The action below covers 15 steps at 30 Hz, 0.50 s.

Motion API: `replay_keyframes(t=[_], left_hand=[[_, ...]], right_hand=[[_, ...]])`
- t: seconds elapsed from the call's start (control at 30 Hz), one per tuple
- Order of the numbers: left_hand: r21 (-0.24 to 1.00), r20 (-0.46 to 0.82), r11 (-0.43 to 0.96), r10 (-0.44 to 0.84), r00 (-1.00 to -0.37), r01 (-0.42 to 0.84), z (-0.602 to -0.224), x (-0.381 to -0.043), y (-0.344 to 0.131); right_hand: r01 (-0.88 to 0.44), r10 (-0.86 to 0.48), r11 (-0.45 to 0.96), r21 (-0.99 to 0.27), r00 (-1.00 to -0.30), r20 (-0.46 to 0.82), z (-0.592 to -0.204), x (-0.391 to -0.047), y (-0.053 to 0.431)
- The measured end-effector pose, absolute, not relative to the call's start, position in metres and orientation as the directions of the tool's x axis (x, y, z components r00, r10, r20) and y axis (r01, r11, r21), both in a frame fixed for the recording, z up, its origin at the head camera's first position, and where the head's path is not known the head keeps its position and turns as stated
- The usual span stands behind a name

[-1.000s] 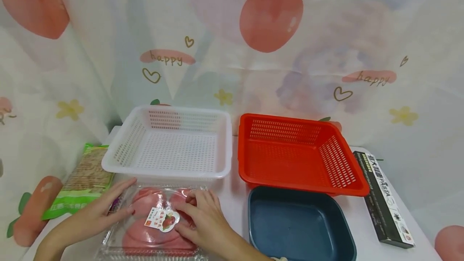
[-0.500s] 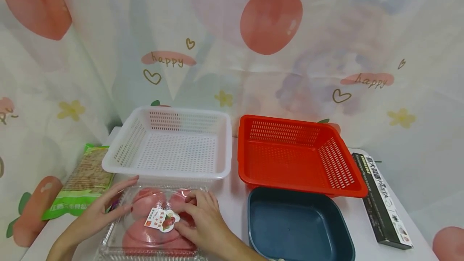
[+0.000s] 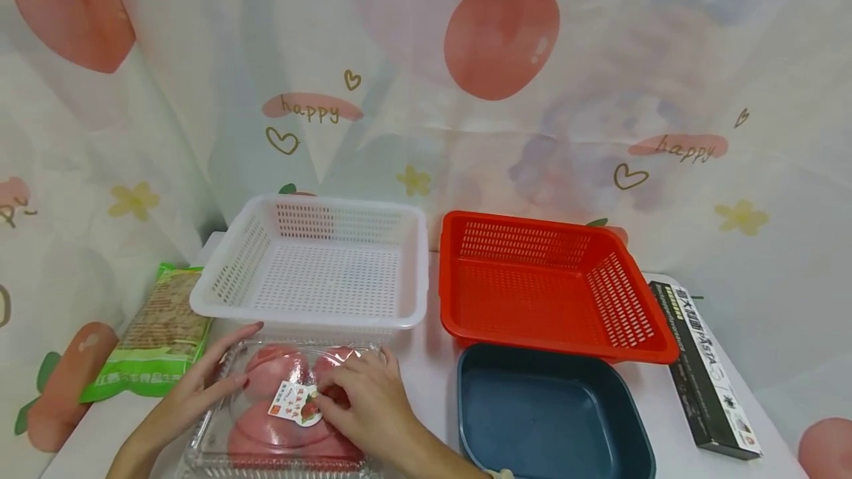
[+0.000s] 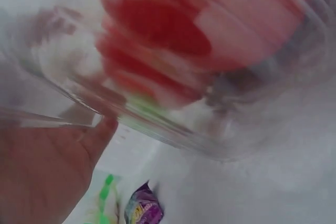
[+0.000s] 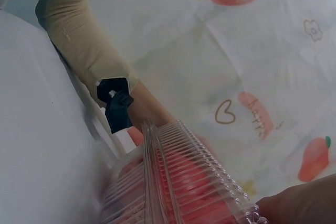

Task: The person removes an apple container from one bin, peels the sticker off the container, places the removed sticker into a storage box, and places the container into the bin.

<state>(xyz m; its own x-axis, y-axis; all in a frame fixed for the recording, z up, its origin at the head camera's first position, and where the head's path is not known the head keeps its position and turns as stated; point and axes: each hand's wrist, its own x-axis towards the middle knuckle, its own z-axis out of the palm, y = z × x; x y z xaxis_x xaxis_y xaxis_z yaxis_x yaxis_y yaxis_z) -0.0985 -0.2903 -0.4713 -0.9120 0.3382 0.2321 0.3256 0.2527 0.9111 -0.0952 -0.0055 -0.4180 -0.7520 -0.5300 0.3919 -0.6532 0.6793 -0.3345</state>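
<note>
Our left hand rests straight-fingered (image 3: 193,396) against the box (image 3: 276,438), before the white basket (image 3: 302,314); our right hand (image 3: 373,396) curls at the label (image 3: 289,403), whether pinching we cannot tell. Uneven pulling could tear it.

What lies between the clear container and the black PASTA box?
The head view shows the dark blue tub between the container and the box, with white tabletop on either side; the right forearm lies beside the container.
</note>
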Motion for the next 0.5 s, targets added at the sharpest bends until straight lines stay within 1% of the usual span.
replay_keyframes(t=[0.13, 0.2, 0.43, 0.5], left_hand=[[0.913, 0.251, 0.217, 0.366, -0.896, 0.344, -0.4735, -0.0995, -0.2893], [0.914, 0.257, 0.204, 0.379, -0.889, 0.351, -0.4739, -0.0998, -0.2894], [0.927, 0.225, 0.208, 0.36, -0.905, 0.313, -0.4745, -0.0986, -0.2899], [0.927, 0.221, 0.213, 0.356, -0.908, 0.309, -0.4752, -0.0987, -0.29]], right_hand=[[-0.657, -0.517, 0.696, -0.29, -0.738, 0.434, -0.4209, -0.0952, -0.0081], [-0.659, -0.506, 0.693, -0.291, -0.733, 0.454, -0.4227, -0.0954, -0.0087], [-0.658, -0.484, 0.669, -0.347, -0.739, 0.469, -0.4244, -0.0957, -0.0096], [-0.666, -0.482, 0.666, -0.336, -0.728, 0.487, -0.4254, -0.095, -0.0096]])
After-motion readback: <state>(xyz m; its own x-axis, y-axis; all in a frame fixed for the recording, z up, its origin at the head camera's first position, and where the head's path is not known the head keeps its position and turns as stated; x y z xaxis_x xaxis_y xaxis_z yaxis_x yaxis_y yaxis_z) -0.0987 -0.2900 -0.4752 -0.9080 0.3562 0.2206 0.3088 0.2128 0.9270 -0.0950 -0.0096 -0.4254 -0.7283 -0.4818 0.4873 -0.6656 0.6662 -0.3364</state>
